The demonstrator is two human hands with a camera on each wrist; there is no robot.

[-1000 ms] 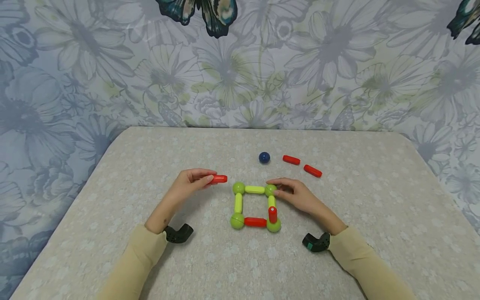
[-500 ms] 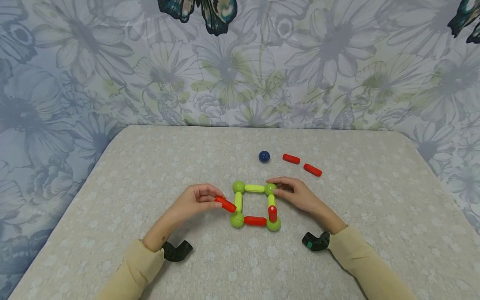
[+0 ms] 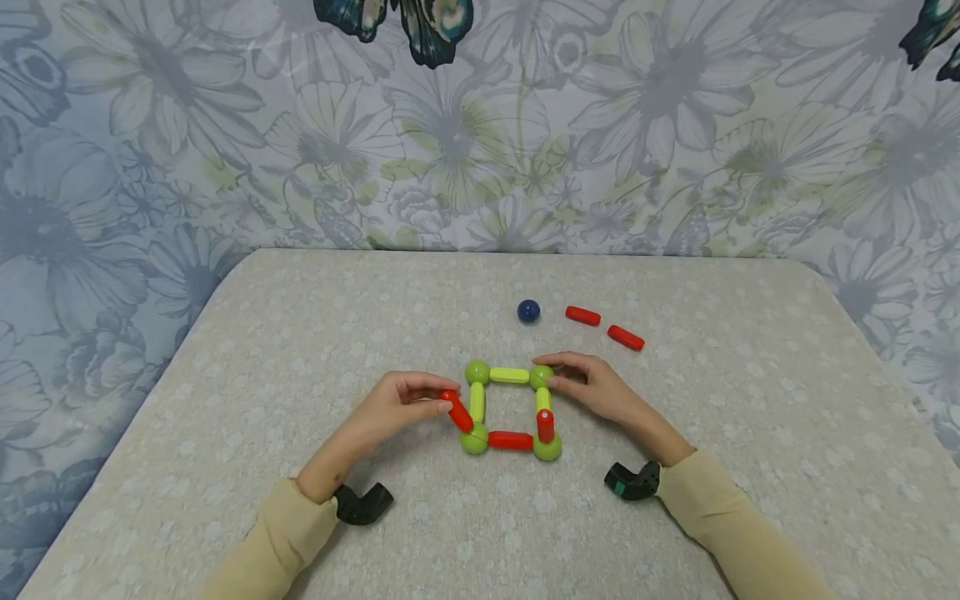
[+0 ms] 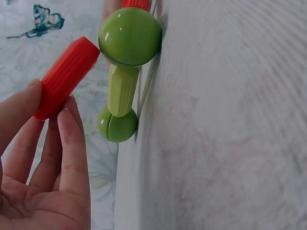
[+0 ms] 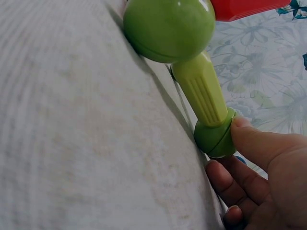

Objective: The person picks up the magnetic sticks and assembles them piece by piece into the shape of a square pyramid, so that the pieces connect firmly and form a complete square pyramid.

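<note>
My left hand (image 3: 405, 406) pinches a red rod (image 4: 67, 79) between thumb and fingers. The rod leans, its lower end right at the near-left green ball (image 3: 473, 439) of a square frame lying on the table. Three yellow-green rods, one being the far rod (image 3: 510, 376), and a red near rod (image 3: 511, 440) join the green balls at the corners. Another red rod (image 3: 545, 426) stands up from the near-right green ball (image 5: 169, 28). At the far-right corner, my right hand (image 3: 592, 387) grips the green ball (image 5: 216, 136) with thumb and fingers.
Beyond the frame lie a dark blue ball (image 3: 528, 312) and two loose red rods, a nearer one (image 3: 626, 337) and a farther one (image 3: 582, 316). The cloth-covered table (image 3: 360, 308) ends at a flowered wall covering (image 3: 480, 150).
My left hand has brought the red rod nearer and to the right, from beside the far-left ball to the near-left ball, and tilted it up. My right hand stays on its ball.
</note>
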